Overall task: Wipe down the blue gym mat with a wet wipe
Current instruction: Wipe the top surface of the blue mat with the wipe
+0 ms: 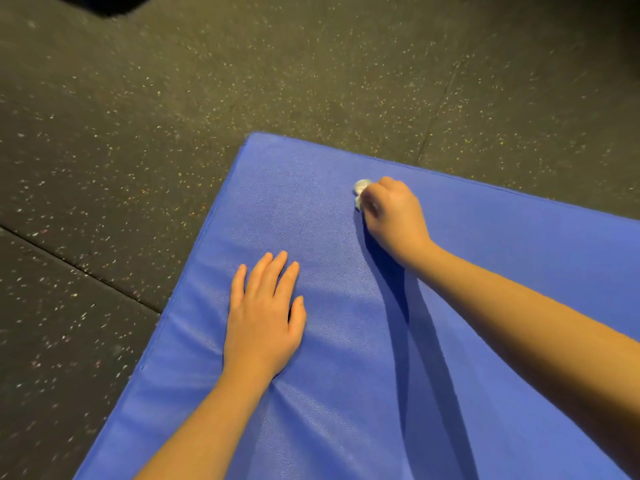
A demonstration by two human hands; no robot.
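**A:** Down flat on the blue mat (346, 375) with the left hand (263, 313). Palm down, fingers straight and close together, gripping nothing.

**B:** Leaning in hard, too, judging by the creases in the cover around the wrist. Sitting near the mat's left edge, forearm in from the bottom.

**A:** Now over to the right hand (394, 216). Stretched well forward on a long straight arm from the right side, knuckles up, curled into a tight fist.

**B:** Clenched round a white wipe (360, 192). Balled up small, just poking out on the finger side of the fist.

**A:** Touching the mat there?

**B:** Pressed onto it, by the look of it. Close to the far edge, a little in from the far left corner, well apart from the left hand.

**A:** And all round the mat?

**B:** Dark speckled floor (173, 98), with seams running across it.
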